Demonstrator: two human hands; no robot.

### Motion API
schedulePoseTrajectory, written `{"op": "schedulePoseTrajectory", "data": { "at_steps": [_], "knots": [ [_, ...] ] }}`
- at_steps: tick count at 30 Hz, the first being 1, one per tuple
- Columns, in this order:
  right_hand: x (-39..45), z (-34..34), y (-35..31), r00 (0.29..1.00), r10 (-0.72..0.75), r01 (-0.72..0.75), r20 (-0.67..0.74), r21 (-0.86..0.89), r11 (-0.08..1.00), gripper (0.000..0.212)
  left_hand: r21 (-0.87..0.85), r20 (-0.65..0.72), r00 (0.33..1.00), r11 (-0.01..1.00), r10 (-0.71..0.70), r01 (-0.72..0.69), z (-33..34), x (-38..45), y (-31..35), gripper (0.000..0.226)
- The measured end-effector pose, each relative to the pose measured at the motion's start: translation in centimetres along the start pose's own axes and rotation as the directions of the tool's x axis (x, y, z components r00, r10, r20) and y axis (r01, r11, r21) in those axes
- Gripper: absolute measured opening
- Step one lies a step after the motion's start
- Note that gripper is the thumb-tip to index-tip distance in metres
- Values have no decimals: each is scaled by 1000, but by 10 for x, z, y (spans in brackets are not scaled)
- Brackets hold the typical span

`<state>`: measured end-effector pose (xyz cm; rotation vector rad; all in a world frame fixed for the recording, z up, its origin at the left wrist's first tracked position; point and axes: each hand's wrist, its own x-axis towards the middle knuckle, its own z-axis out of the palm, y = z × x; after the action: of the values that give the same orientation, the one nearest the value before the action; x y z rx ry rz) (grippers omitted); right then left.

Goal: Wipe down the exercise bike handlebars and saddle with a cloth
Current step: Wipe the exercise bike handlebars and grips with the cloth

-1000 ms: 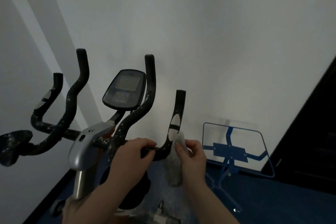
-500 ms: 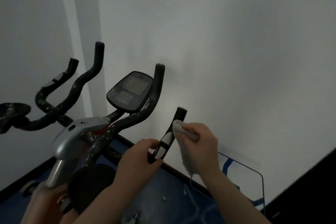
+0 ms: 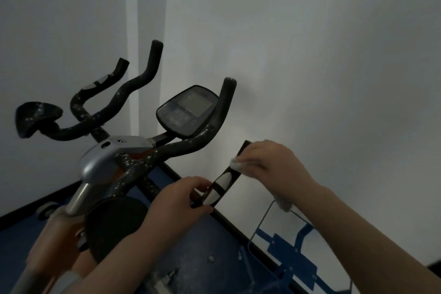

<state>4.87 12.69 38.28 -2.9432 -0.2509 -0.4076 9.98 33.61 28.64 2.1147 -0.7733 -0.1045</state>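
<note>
Small pale fluffy cloth [image 3: 236, 164]: pressed against upper end of black speckled foam handlebar grip [image 3: 223, 182], low centre-right of view. Right hand [image 3: 267, 162] fingers curled round cloth and grip. Left hand [image 3: 177, 200] fingers pinch grip's lower end. Grey oval display console [image 3: 188, 108] above; white wall [image 3: 310, 55] behind.

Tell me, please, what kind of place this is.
Probably a room in a home, not a gym: a single exercise bike stands close against a plain white wall, on blue flooring, with a blue metal-framed object beside it.
</note>
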Motion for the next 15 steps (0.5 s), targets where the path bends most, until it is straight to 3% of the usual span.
{"op": "schedulePoseTrajectory", "data": {
  "at_steps": [1, 3, 7, 11, 15],
  "knots": [
    [1, 8, -6, 997, 21, -19, -77, 26, 999, 23, 5, -6, 1000, 1000, -5, 5, 0, 0, 0, 43],
    [2, 25, -21, 996, 9, -7, -85, 27, 1000, 34, 31, -29, 1000, 999, -11, 12, -1, -2, 2, 45],
    [5, 15, -15, 982, -102, 98, 159, 33, 995, 19, 215, -219, 975, 977, 34, 14, -20, -18, -3, 39],
    [12, 11, -8, 951, -248, 263, 187, -62, 963, 20, 293, -334, 943, 950, -5, 109, -46, -38, -24, 29],
    [15, 25, -22, 874, -386, 381, 296, 76, 921, 16, 250, -384, 922, 955, -56, 162, -55, -51, -44, 22]
  ]
}}
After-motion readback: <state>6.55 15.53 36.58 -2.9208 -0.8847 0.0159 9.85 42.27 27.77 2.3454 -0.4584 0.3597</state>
